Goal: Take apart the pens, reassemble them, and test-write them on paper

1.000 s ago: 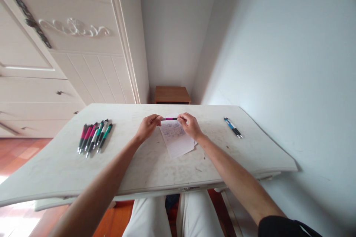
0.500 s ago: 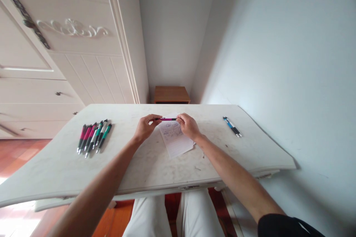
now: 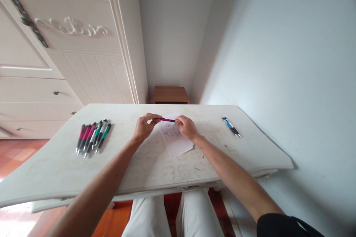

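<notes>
Both of my hands hold one pink and black pen [image 3: 167,120] level above a scribbled sheet of paper [image 3: 175,136] on the white table [image 3: 150,163]. My left hand [image 3: 144,127] pinches the pen's left end with closed fingers. My right hand [image 3: 187,127] grips its right end, fingers curled shut. The paper lies flat beneath the hands, partly covered by my right hand.
A row of several pink and green pens [image 3: 93,136] lies at the table's left. Two blue pens [image 3: 231,126] lie at the right. A white wardrobe [image 3: 69,52] stands behind on the left, a small wooden stand [image 3: 171,94] beyond the table, a wall on the right.
The pen's left end has come away a little from the left hand's grip, with a thin dark tip showing. Both hands have drifted slightly left.
</notes>
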### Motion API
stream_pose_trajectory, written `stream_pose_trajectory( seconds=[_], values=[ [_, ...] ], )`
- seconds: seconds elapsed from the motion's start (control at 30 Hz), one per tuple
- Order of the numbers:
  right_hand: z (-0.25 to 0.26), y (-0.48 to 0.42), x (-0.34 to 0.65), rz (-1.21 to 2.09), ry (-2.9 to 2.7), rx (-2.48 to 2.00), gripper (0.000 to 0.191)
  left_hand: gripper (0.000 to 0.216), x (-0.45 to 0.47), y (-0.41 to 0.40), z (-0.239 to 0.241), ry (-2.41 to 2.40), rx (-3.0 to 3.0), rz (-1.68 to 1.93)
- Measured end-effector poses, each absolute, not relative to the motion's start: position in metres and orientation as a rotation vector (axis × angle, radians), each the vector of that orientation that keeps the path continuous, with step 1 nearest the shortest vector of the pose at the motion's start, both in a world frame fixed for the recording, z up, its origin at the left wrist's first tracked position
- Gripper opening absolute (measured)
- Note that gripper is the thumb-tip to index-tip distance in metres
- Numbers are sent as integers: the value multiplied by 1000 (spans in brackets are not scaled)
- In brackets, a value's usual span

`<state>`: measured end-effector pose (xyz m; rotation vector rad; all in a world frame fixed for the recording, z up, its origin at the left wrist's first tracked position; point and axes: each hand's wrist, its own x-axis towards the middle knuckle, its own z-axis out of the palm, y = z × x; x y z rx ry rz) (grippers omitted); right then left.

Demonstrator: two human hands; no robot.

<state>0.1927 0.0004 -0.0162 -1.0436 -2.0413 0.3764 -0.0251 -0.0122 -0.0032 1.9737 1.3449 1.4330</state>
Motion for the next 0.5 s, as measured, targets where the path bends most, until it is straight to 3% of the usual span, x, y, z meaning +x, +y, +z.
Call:
stream_pose_trajectory(
  seconds=[0.23, 0.4, 0.5],
  values=[
    [-6, 11, 205, 502, -1881, -975, 29, 22, -26, -10, -3, 1410, 1885, 1415],
    [-4, 30, 242, 225, -1802, -1338, 19, 26, -26, -10, -1, 1478, 1834, 1401],
    [-10, 37, 262, 266, -1940, -1529, 21, 28, -25, -10, 0, 1510, 1819, 1370]
  ],
)
